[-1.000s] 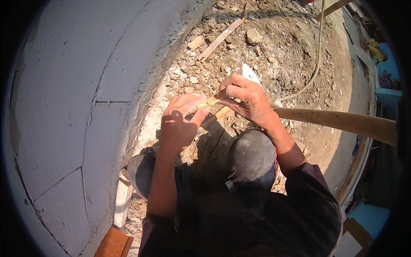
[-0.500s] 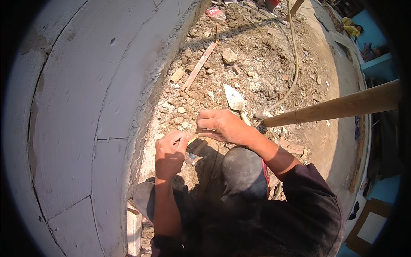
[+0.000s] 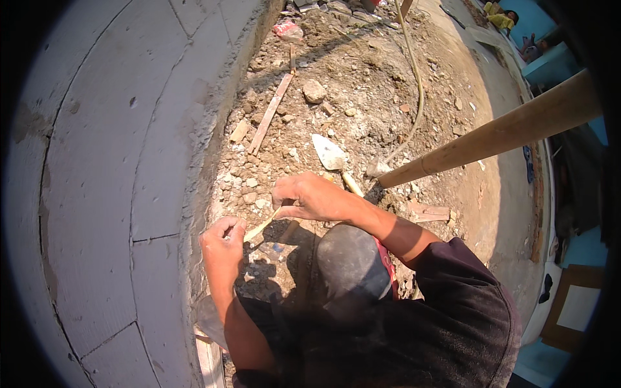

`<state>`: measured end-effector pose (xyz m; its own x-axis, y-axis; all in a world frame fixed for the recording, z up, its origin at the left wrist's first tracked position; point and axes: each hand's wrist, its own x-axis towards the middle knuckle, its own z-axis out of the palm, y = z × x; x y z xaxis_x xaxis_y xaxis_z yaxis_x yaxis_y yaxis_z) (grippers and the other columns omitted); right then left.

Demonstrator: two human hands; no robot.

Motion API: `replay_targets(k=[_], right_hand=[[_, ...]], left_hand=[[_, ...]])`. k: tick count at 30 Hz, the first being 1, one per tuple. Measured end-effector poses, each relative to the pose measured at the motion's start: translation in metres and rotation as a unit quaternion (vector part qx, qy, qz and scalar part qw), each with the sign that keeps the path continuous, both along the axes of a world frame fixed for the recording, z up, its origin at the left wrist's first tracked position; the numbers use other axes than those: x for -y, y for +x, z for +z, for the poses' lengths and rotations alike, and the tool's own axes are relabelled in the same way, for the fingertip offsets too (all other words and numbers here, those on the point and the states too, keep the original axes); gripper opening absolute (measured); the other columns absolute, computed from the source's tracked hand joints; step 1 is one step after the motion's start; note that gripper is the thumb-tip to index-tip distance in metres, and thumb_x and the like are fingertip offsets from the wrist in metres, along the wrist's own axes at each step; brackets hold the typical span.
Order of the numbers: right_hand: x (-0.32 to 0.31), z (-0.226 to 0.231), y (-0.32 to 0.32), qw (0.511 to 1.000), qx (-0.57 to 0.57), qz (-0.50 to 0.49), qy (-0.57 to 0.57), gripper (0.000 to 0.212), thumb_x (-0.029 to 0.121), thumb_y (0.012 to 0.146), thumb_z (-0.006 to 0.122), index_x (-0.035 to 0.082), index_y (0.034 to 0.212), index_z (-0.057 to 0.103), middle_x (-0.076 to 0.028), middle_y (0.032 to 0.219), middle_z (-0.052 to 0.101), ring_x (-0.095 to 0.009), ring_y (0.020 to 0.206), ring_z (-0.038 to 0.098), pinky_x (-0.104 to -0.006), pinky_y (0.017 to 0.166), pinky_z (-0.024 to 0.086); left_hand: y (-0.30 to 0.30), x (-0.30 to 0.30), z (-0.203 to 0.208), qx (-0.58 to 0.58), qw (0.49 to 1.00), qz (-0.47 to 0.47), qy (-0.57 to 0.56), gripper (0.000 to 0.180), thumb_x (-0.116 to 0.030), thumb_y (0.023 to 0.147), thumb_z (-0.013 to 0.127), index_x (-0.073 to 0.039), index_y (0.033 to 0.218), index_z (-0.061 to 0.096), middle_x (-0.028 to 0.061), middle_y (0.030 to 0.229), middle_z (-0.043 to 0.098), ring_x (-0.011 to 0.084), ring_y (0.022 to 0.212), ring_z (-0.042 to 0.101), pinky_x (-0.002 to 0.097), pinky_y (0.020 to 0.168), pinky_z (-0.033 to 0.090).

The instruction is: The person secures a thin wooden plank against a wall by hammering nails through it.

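A narrow pale yellow strip (image 3: 261, 227) spans the gap between two bare hands, on the person's side of the trowel (image 3: 328, 152) and to the left of it. The left hand (image 3: 222, 246), farther left of the trowel, pinches the strip's lower end between thumb and bent fingers; the right hand (image 3: 310, 197), just on the near side of the trowel, pinches the upper end between thumb and fingertips. The trowel itself lies on rubble (image 3: 381, 97), its whitish blade pointing away from the person. Nearer than the trowel is a bent knee (image 3: 352, 258) in dusty dark cloth. To the trowel's right stands the foot of a slanting bamboo pole (image 3: 498, 126), and nearer on that side lies a reddish slab (image 3: 430, 212). Beyond the trowel sits a pale stone (image 3: 314, 91); beyond and to its left, a thin wooden lath (image 3: 270, 115); beyond and to its right, a curving hose (image 3: 420, 84). A grey block wall (image 3: 103, 181) fills the side well left of the trowel. Far beyond the trowel is a crumpled red and white wrapper (image 3: 288, 30), too small here for any print to be made out
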<state>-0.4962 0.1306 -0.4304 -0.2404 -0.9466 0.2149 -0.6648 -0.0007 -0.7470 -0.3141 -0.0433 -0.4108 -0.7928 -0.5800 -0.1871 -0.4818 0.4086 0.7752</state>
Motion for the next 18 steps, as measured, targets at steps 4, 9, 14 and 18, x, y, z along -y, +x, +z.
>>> replay_targets(k=[4,9,14,18], right_hand=[[-0.005,-0.004,-0.001,0.999,0.023,-0.031,-0.035,0.023,0.021,0.086,0.077,0.004,0.092,0.062,-0.013,0.084,0.060,-0.036,0.080,0.063,-0.0431,0.068,0.050],[-0.007,0.003,0.001,0.994,0.082,-0.068,0.002,0.021,0.019,0.086,0.077,0.003,0.095,0.065,-0.013,0.086,0.065,-0.033,0.079,0.065,-0.0424,0.069,0.050],[0.000,-0.008,0.000,0.994,0.076,-0.051,-0.059,0.021,0.017,0.084,0.077,0.004,0.098,0.067,-0.014,0.087,0.067,-0.033,0.080,0.065,-0.0428,0.071,0.050],[-0.004,-0.008,0.002,0.994,0.094,-0.042,-0.045,0.019,0.014,0.083,0.077,0.005,0.096,0.068,-0.013,0.086,0.068,-0.032,0.080,0.066,-0.0415,0.071,0.050]], left_hand=[[-0.004,0.006,-0.009,-0.061,0.997,0.052,0.019,0.018,-0.005,0.088,0.072,0.002,0.104,0.073,0.0054,0.076,0.068,0.0095,0.065,0.054,0.0285,0.061,0.045],[0.004,0.014,-0.006,-0.101,0.983,0.117,0.102,0.031,-0.006,0.093,0.070,0.001,0.123,0.066,0.0038,0.081,0.071,0.0072,0.069,0.059,0.0232,0.061,0.046],[0.010,0.019,-0.004,-0.150,0.971,0.183,-0.028,0.018,-0.014,0.094,0.073,0.002,0.098,0.076,0.0049,0.082,0.069,0.0072,0.069,0.058,0.0218,0.063,0.047],[0.006,0.010,0.001,-0.107,0.977,0.186,-0.011,0.021,-0.016,0.097,0.069,0.002,0.107,0.075,0.0043,0.085,0.069,0.0083,0.070,0.057,0.0233,0.065,0.049]])
